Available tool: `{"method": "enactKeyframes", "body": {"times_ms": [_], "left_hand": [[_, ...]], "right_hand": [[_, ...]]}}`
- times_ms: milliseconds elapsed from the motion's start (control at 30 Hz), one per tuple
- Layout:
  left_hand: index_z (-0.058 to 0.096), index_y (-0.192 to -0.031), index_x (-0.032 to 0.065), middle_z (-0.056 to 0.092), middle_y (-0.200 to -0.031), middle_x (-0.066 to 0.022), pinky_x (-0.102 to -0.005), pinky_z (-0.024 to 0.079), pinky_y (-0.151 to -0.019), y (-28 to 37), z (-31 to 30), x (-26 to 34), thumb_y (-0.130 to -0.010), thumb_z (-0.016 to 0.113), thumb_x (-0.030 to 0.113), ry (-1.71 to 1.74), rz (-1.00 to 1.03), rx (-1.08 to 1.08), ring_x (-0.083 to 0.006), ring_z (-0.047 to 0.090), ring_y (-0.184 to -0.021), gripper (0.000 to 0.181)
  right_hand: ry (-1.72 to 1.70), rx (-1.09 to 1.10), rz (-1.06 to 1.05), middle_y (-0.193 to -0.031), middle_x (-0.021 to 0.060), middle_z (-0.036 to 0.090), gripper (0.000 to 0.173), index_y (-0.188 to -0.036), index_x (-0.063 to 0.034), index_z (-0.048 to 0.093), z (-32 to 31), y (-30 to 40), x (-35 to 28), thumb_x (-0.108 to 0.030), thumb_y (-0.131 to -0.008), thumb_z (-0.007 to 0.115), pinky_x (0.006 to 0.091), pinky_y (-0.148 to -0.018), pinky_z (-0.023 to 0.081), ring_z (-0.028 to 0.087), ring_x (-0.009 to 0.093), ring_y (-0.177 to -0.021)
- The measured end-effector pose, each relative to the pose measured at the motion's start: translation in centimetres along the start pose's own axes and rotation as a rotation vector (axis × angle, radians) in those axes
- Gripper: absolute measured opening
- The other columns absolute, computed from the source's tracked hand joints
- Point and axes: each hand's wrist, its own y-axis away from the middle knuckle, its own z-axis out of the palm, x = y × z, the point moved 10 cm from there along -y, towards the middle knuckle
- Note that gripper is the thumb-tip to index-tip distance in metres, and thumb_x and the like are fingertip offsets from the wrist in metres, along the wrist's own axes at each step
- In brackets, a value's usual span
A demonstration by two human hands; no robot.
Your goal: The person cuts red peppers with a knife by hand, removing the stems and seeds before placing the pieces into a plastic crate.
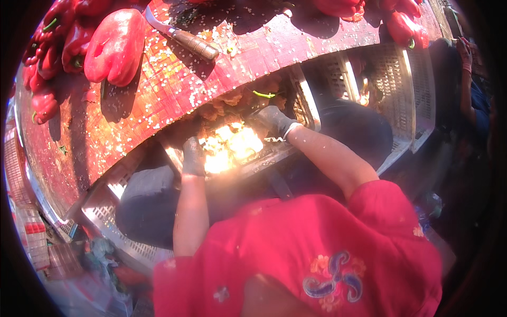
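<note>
My left hand (pixel 193 155), in a dark glove, is at the left side of a plastic crate (pixel 273 155) on my lap, its fingers bunched at the rim. My gloved right hand (pixel 273 119) reaches into the crate from the right, its fingertips in shadow. Pepper scraps (pixel 233 144), glaringly sunlit, lie in the crate between the hands, and a green stem piece (pixel 263 94) lies farther back. On the round tabletop (pixel 174 87) above, strewn with pale seeds, are a large red bell pepper (pixel 115 47) and a knife with a wooden handle (pixel 194 42). Whether either hand holds anything is unclear.
More red peppers (pixel 75 43) are heaped at the table's left, others (pixel 404 29) at its far right. The table edge overhangs the crate. Slotted plastic crates (pixel 390 79) stand at the right and another (pixel 107 222) at lower left. A co-worker's arm (pixel 466 87) shows at far right.
</note>
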Motion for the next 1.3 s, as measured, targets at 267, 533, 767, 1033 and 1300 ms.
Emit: {"method": "enactKeyframes", "body": {"times_ms": [267, 533, 767, 1033, 1300], "left_hand": [[0.056, -0.091, 0.0031, 0.053, -0.082, -0.0075, -0.0327, 0.047, -0.063, -1.5, -1.0, -0.9, -0.088, 0.043, 0.019, -0.053, -0.042, -0.037, -0.0196, 0.056, -0.067, 0.02], [0.058, -0.074, 0.0052, 0.049, -0.058, -0.0092, -0.0351, 0.044, -0.054, 1.9, 1.5, 4.6, -0.089, 0.045, 0.023, -1.027, 0.345, 0.009, -0.0224, 0.052, -0.051, 0.026], [0.061, -0.067, 0.0062, 0.048, -0.044, -0.0127, -0.0378, 0.042, -0.048, 4.6, 7.6, 7.8, -0.089, 0.045, 0.025, -1.648, 0.704, 0.081, -0.0263, 0.05, -0.042, 0.033], [0.059, -0.102, 0.005, 0.051, -0.075, -0.0243, -0.0468, 0.037, -0.061, 6.7, 4.9, 4.9, -0.088, 0.039, 0.016, -1.318, 0.527, -0.025, -0.037, 0.051, -0.072, 0.027], [0.055, -0.072, -0.0042, 0.042, -0.052, -0.0168, -0.0434, 0.031, -0.054, 5.5, 1.1, 1.3, -0.092, 0.041, 0.03, -0.661, 0.13, -0.013, -0.0259, 0.041, -0.052, 0.042]], "right_hand": [[-0.149, 0.137, 0.147, -0.071, 0.0146, 0.061, 0.017, -0.079, -0.0087, 0.063, 4.1, -4.2, 4.6, -0.024, -0.076, 0.054, 0.0422, -0.06, 0.047, 0.06, 0.032, -0.069], [0.081, -0.103, 0.396, -0.072, 0.0164, 0.061, 0.016, -0.074, -0.0068, 0.063, 1.6, -4.5, 6.1, -0.02, -0.076, 0.053, 0.0418, -0.063, 0.046, 0.06, 0.034, -0.075], [0.154, 0.042, 0.52, -0.073, 0.0179, 0.061, 0.017, -0.07, -0.0052, 0.062, -4.9, -0.4, 2.2, -0.018, -0.076, 0.053, 0.0415, -0.065, 0.046, 0.059, 0.035, -0.079], [-1.272, 0.618, 1.228, -0.09, 0.0153, 0.063, 0.04, -0.095, 0.0013, 0.064, 1.1, 8.5, 6.2, -0.031, -0.081, 0.045, 0.0335, -0.068, 0.044, 0.057, 0.021, -0.074], [-1.09, 0.491, 1.352, -0.085, 0.0068, 0.059, 0.027, -0.091, -0.0071, 0.063, 3.9, 7.7, 7.7, -0.027, -0.077, 0.05, 0.0305, -0.066, 0.042, 0.052, 0.017, -0.074]]}}
